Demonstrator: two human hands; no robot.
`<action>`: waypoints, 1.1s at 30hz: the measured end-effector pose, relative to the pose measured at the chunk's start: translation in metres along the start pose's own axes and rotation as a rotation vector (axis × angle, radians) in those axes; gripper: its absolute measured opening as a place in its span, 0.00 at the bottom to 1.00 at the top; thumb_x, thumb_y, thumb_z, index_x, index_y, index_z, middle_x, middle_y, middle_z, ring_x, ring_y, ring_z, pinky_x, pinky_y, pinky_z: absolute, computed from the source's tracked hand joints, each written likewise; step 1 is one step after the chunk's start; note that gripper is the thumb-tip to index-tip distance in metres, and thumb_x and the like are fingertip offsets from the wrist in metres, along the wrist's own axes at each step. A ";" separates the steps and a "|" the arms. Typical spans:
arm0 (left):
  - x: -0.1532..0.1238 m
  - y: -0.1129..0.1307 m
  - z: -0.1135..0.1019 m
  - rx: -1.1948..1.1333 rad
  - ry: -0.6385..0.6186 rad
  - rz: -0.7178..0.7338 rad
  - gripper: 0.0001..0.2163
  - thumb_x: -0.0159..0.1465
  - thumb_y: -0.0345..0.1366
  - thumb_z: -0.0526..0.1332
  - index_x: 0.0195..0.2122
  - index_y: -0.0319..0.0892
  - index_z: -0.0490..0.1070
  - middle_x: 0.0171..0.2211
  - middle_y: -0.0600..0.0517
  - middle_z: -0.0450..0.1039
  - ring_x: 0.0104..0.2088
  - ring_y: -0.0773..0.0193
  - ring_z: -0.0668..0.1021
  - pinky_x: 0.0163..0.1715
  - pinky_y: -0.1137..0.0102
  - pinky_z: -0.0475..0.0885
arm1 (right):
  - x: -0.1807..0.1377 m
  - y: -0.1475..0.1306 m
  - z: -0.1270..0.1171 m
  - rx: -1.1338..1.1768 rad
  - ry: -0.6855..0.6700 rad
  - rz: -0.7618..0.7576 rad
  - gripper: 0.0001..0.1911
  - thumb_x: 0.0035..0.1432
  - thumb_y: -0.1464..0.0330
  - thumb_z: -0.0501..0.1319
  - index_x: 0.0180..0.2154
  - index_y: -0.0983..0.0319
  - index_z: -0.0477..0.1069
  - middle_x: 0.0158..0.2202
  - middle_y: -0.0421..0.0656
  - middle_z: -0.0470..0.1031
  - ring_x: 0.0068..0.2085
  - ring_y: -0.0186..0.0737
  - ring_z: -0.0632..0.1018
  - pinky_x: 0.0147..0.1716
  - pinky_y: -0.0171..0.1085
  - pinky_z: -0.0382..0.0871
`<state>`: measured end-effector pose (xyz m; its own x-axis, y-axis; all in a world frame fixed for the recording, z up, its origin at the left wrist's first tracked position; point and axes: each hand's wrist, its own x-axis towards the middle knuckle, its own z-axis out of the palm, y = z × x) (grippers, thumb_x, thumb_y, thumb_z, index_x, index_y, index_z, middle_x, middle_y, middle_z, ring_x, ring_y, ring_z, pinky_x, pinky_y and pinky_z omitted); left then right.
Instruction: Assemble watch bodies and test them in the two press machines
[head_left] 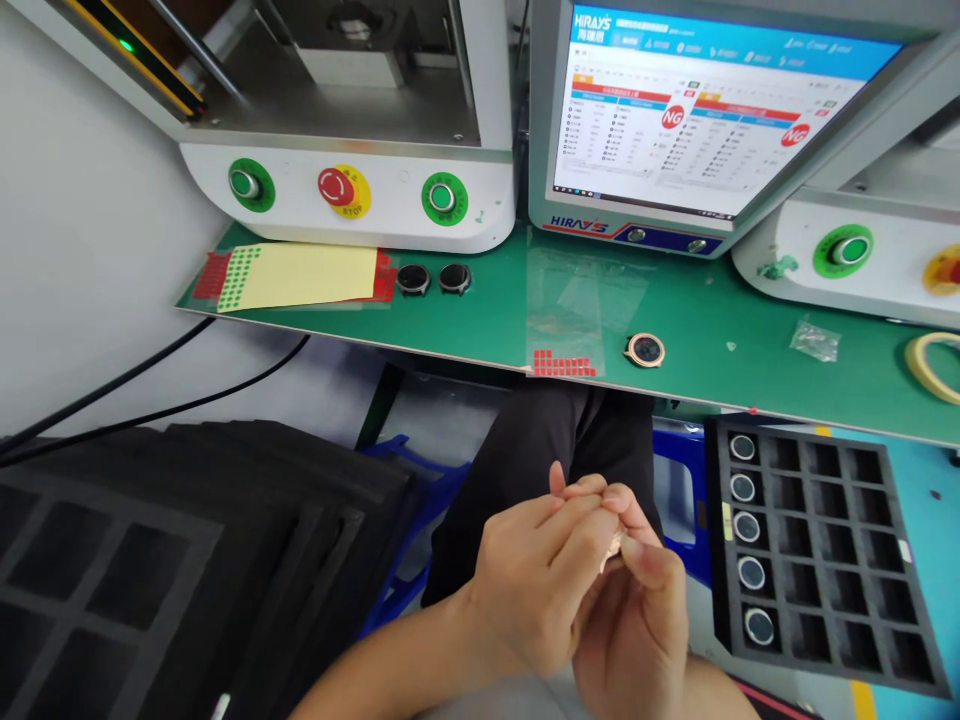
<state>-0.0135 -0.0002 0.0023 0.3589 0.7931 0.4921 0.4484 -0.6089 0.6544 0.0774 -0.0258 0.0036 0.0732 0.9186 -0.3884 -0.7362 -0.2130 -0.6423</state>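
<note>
Pinching a small gold part [614, 546] —
your left hand [536, 585] and right hand [637, 630] both grasp it, tray [795, 433] to its right.

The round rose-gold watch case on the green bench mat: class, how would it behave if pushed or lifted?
The round rose-gold watch case lies flat, so it would probably slide rather than roll. Its metal-looking ring suggests stiffness and some heft. Near the front edge of the green bench mat, a push might drop it.

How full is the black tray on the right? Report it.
Mostly empty: the black tray holds round parts only in its left column; other compartments are bare.
</note>
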 end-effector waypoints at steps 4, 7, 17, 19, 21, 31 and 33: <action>0.001 -0.001 0.002 0.013 -0.038 0.020 0.13 0.65 0.27 0.53 0.50 0.35 0.65 0.38 0.38 0.80 0.38 0.52 0.83 0.34 0.65 0.79 | 0.000 0.001 -0.001 0.028 0.030 0.010 0.07 0.56 0.60 0.63 0.34 0.52 0.79 0.36 0.36 0.80 0.41 0.36 0.81 0.57 0.40 0.70; -0.002 0.000 0.001 -0.101 -0.013 0.016 0.13 0.66 0.27 0.53 0.51 0.35 0.66 0.39 0.38 0.79 0.40 0.53 0.82 0.37 0.65 0.78 | -0.004 -0.002 -0.001 0.032 0.018 0.006 0.07 0.57 0.61 0.63 0.35 0.53 0.79 0.37 0.37 0.79 0.43 0.37 0.81 0.54 0.38 0.72; 0.009 0.015 -0.016 -1.650 -0.080 -0.879 0.15 0.66 0.46 0.58 0.31 0.39 0.69 0.23 0.50 0.70 0.24 0.67 0.71 0.25 0.74 0.66 | -0.004 -0.024 -0.017 -0.571 -0.307 -0.511 0.37 0.45 0.74 0.72 0.56 0.50 0.65 0.54 0.47 0.72 0.55 0.52 0.73 0.52 0.51 0.71; 0.010 0.016 -0.014 -1.708 -0.096 -0.930 0.14 0.65 0.46 0.59 0.31 0.39 0.70 0.21 0.50 0.68 0.24 0.66 0.71 0.25 0.75 0.65 | 0.000 -0.028 -0.015 -0.612 -0.355 -0.555 0.38 0.45 0.78 0.70 0.57 0.51 0.65 0.52 0.46 0.73 0.53 0.50 0.74 0.51 0.51 0.72; 0.009 0.017 -0.012 -1.743 -0.111 -0.951 0.14 0.65 0.46 0.59 0.32 0.39 0.71 0.19 0.51 0.67 0.22 0.67 0.70 0.23 0.75 0.64 | 0.003 -0.030 -0.011 -0.603 -0.377 -0.586 0.37 0.44 0.80 0.70 0.55 0.52 0.66 0.48 0.44 0.76 0.50 0.49 0.76 0.51 0.50 0.72; 0.007 0.013 -0.004 -1.689 -0.064 -1.078 0.23 0.64 0.51 0.59 0.20 0.38 0.66 0.15 0.52 0.62 0.18 0.71 0.65 0.20 0.75 0.57 | 0.016 -0.018 -0.034 -0.586 -0.468 -0.601 0.36 0.46 0.76 0.73 0.55 0.52 0.66 0.50 0.44 0.77 0.52 0.53 0.77 0.53 0.55 0.72; 0.006 0.011 -0.001 -1.707 -0.030 -1.067 0.21 0.64 0.48 0.60 0.21 0.38 0.67 0.15 0.53 0.63 0.17 0.72 0.65 0.20 0.76 0.57 | 0.019 -0.014 -0.036 -0.565 -0.477 -0.593 0.35 0.47 0.76 0.73 0.55 0.51 0.65 0.50 0.44 0.77 0.53 0.52 0.77 0.54 0.56 0.71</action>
<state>-0.0072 -0.0019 0.0134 0.5449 0.7456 -0.3835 -0.6312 0.6659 0.3978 0.1131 -0.0173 -0.0187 -0.0443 0.9412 0.3348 -0.2234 0.3173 -0.9216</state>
